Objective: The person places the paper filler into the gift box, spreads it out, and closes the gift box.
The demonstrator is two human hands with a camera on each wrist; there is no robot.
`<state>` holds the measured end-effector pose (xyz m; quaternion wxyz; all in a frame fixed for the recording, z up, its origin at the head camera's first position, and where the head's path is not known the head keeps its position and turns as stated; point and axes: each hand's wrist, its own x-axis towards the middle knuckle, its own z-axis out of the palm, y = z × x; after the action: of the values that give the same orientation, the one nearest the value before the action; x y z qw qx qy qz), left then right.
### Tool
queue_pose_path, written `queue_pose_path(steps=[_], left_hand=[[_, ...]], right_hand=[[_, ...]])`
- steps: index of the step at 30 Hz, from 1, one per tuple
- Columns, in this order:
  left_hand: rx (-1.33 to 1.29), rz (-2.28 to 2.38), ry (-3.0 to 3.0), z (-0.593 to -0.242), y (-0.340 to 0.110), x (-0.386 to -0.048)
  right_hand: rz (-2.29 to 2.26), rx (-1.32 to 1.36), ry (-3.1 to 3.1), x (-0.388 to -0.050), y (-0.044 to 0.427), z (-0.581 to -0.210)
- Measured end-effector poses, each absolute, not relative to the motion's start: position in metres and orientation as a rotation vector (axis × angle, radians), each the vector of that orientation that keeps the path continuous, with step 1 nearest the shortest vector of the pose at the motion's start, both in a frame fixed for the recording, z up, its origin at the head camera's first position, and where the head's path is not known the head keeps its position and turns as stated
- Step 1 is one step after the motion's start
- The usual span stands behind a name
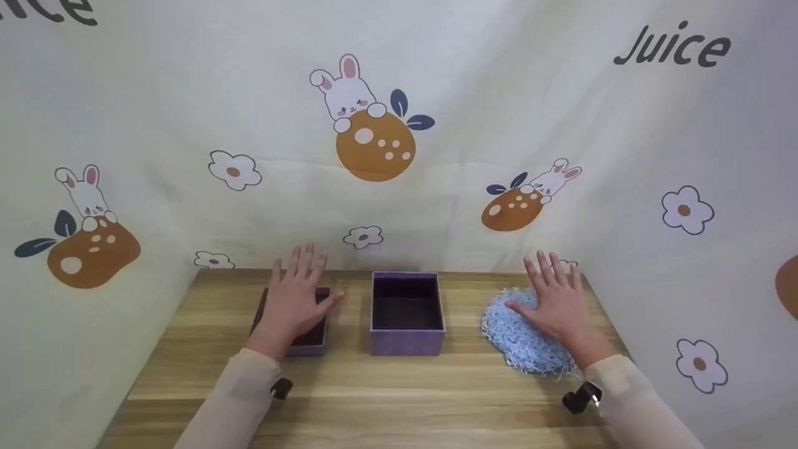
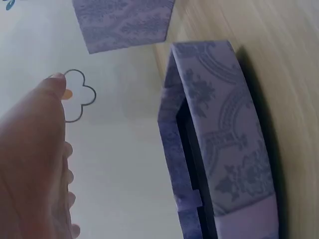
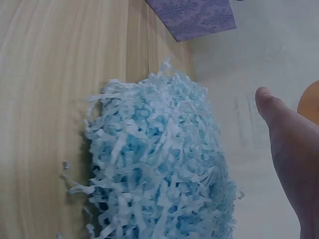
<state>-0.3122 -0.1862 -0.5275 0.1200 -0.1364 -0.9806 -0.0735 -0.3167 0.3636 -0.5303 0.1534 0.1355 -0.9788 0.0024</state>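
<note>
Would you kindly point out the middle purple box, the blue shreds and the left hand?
Middle purple box [image 1: 407, 343]: head view, on its front wall.
Blue shreds [image 3: 159, 159]: right wrist view, on the middle of the heap.
Left hand [image 1: 293, 307]: head view, on the back of the hand.

The shallow box [image 2: 227, 129] toward the desk's [image 1: 467, 399] left edge was floral-patterned purple; the shredded paper [image 1: 523, 337], pale blue.

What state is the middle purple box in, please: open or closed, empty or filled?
Open and apparently empty: the head view shows the purple box uncovered, its dark floor bare.
</note>
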Motion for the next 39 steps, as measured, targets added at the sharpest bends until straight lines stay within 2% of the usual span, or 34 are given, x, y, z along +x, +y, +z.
queue_pose_path(steps=[10, 20, 29, 39], left_hand=[[-0.649, -0.336, -2.845, -0.538, -0.147, -0.308], [-0.882, -0.602, -2.819, -0.543, -0.124, -0.314], [-0.910, -0.907, -2.838, -0.549, -0.114, -0.319], [-0.895, -1.109, -2.844, -0.559, -0.116, -0.322]], right_hand=[[0.167, 0.429, -2.784, -0.292, 0.371, -0.554], [0.544, 0.317, -2.831, -0.284, 0.378, -0.570], [0.808, 0.320, -2.778, -0.279, 0.383, -0.588], [0.894, 0.335, -2.771, -0.280, 0.388, -0.606]])
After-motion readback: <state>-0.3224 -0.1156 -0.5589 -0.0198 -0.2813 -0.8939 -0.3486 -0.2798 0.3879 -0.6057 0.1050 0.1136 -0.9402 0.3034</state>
